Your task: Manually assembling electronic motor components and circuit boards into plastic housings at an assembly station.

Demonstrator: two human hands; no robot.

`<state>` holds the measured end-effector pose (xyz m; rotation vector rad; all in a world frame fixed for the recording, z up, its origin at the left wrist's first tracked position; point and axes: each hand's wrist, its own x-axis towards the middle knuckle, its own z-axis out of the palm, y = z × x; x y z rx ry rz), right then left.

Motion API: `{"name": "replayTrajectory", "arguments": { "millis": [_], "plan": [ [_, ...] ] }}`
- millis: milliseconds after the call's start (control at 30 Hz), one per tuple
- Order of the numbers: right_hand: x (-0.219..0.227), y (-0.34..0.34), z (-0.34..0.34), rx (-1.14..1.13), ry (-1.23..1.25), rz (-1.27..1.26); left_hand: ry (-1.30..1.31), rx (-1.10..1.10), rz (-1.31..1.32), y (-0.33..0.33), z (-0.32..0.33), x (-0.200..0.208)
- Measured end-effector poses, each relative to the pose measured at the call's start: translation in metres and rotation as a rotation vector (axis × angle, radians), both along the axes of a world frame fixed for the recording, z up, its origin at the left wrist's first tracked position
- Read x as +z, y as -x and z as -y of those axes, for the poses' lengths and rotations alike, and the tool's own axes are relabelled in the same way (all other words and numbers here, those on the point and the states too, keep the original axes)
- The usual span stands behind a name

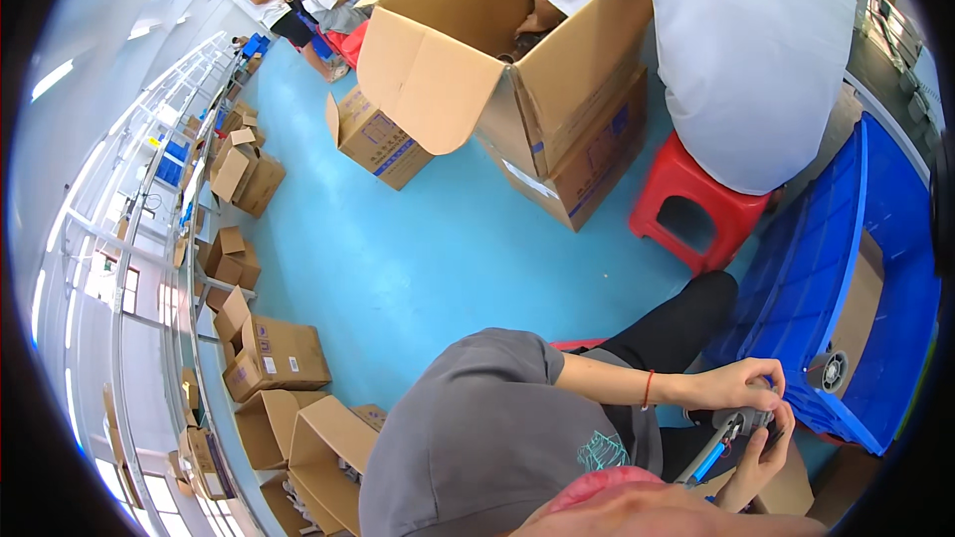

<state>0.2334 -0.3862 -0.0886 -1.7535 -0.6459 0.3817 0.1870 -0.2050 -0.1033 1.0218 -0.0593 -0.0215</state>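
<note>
My left hand [731,387], with a thin red cord on its wrist, closes its fingers over the top of a small grey part [741,422]. My right hand [768,455] grips the same part from the other side, its fingers bent around it. Grey wiring and a bright blue strip [713,459] hang from the part toward my body. Its far side is hidden by my fingers. Just beyond my hands, a round grey fan-like piece [828,371] rests at the near edge of a blue plastic bin [796,268].
A co-worker in white sits on a red stool [696,209] and reaches into an open carton [428,70] stacked on another carton. Cardboard boxes [279,353] line the blue floor along a rack at left. More people work at the far end.
</note>
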Motion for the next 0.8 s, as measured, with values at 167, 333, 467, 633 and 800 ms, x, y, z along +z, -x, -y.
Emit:
{"name": "replayTrajectory", "arguments": {
  "millis": [167, 333, 467, 633, 800],
  "plan": [
    [0.028, 0.007, -0.01, -0.046, 0.103, 0.081, -0.094, 0.041, 0.1, -0.01, 0.005, -0.01],
    [0.043, -0.011, -0.048, 0.017, -0.034, -0.013, -0.122, 0.053, -0.014, -0.005, -0.034, 0.018],
    [0.046, -0.022, -0.033, 0.083, -0.215, -0.132, -0.049, -0.17, 0.009, -0.013, -0.035, 0.041],
    [0.057, -0.02, -0.012, 0.137, -0.153, -0.16, -0.16, -0.248, 0.068, -0.016, -0.029, 0.044],
    [0.054, -0.024, -0.003, 0.15, -0.126, -0.145, -0.203, -0.342, 0.079, -0.016, -0.026, 0.043]
  ]
}}
